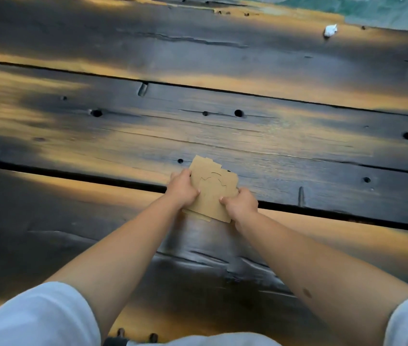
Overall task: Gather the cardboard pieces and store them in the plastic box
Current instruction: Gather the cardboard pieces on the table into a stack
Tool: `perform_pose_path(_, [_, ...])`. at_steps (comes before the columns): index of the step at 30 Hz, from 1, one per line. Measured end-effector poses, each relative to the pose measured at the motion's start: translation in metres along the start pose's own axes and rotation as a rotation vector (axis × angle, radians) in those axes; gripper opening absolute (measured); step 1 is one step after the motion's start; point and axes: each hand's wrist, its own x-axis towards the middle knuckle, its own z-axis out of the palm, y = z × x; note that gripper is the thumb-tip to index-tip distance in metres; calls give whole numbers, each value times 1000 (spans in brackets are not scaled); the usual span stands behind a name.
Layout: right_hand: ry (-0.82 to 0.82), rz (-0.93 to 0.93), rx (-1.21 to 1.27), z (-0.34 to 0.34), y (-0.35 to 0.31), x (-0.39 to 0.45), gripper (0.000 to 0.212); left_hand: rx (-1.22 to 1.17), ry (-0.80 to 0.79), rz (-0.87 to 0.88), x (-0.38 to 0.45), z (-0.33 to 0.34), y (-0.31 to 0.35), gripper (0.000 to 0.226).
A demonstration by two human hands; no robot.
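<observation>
A stack of tan cardboard pieces (211, 186) with jagged cut edges lies over the middle of a dark wooden plank table (223, 126). My left hand (182, 189) grips the stack's left edge. My right hand (241, 203) grips its lower right corner. Both hands are closed on the same stack, which rests low over the gap between two planks. No plastic box is in view.
A small crumpled white scrap (330, 30) lies at the far right of the table. A greenish surface (385, 11) shows beyond the table's far edge. The planks have deep gaps, cracks and round holes. White sleeves frame the bottom corners.
</observation>
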Motion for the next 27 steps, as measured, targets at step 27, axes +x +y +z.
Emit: perform_pose_path(27, [56, -552, -205, -108, 77, -48, 85, -294, 21, 236, -110, 49, 33, 38])
